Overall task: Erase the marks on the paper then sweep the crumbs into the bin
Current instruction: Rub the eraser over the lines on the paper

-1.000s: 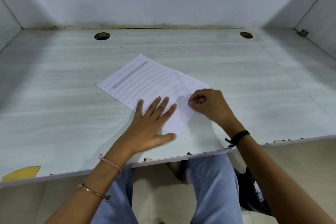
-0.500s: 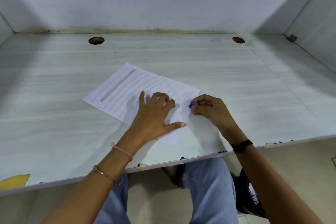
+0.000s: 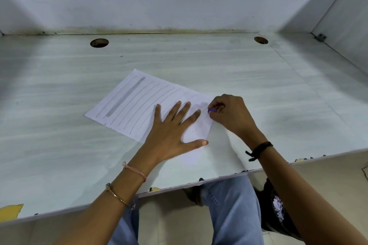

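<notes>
Just ahead of the person, the paper (image 3: 137, 105) lies askew on the worktop (image 3: 59, 145), most of its pencil lines (image 3: 154, 98) and a thick grey bar (image 3: 127, 97) unerased. At its right edge the right hand (image 3: 231, 114) pinches a small purple eraser (image 3: 211, 110) in curled fingers. The left hand (image 3: 171, 133) presses flat on the near half, fingers (image 3: 186, 108) spread wide. Rubbing this close to the edge could crease or tear the sheet, or drag it if the press slackens. Crumbs may scatter; no bin is in view.
</notes>
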